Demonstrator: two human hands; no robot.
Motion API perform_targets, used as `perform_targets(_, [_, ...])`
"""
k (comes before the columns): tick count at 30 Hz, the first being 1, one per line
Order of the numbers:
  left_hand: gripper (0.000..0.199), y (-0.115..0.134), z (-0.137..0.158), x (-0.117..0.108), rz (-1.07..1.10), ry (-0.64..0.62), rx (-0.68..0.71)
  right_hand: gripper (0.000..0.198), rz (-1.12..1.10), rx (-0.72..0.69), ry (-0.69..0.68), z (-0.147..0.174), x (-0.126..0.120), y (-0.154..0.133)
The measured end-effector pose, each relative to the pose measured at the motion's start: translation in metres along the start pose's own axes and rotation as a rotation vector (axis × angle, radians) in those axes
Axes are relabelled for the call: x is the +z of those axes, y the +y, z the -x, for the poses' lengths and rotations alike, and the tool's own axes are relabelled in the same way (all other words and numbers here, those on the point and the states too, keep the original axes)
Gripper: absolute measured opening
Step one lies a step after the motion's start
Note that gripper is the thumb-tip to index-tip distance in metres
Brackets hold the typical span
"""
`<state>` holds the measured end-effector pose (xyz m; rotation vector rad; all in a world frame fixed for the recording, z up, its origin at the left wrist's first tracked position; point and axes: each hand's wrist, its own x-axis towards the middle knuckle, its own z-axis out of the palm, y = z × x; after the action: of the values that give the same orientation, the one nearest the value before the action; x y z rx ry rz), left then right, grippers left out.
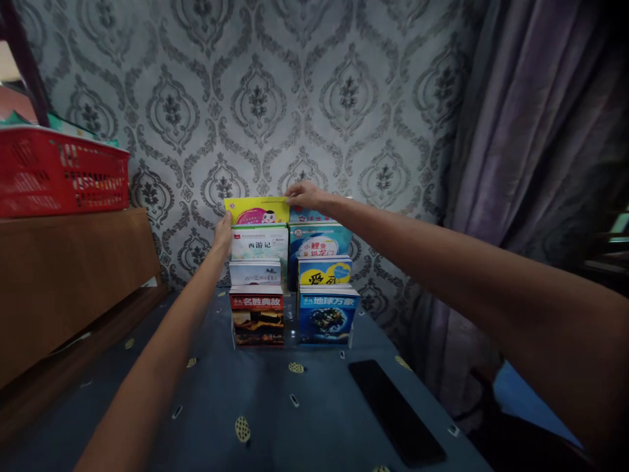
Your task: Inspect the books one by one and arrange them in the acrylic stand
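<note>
A yellow book point(260, 208) with a pink patch and a cartoon figure stands in the back left row of a clear tiered stand point(291, 334). My left hand point(223, 233) holds its left edge. Its top right corner is pinched by the fingers of my right hand point(305, 195). In front of it are a white-green book point(259, 244), a pale book point(255, 273) and a red book point(257, 318). The right column has a blue book point(310, 214) at the back, partly hidden by my right hand, then a teal book point(319, 244), a yellow-blue book point(324, 271) and a globe book point(327, 318).
A black phone point(396, 410) lies on the dark patterned tablecloth point(265, 393), right of centre. To the left, a red basket point(63, 172) rests on a wooden cabinet point(73, 282). Patterned wallpaper point(304, 85) rises behind the stand, and a purple curtain point(515, 131) hangs at right.
</note>
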<state>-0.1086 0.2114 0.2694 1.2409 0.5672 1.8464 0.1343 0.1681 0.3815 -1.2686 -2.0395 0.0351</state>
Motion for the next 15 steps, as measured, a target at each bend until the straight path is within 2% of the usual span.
perform_targets(7, [0.035,0.0016,0.0017,-0.0013,-0.01,0.023,-0.006,0.024,-0.009,-0.029,0.019,0.0086,-0.001,0.0006])
perform_targets(15, [0.038,0.0013,-0.0035,-0.007,0.031,-0.03,-0.046,0.036,0.007,0.002,0.057,0.0112,0.0007,-0.0009])
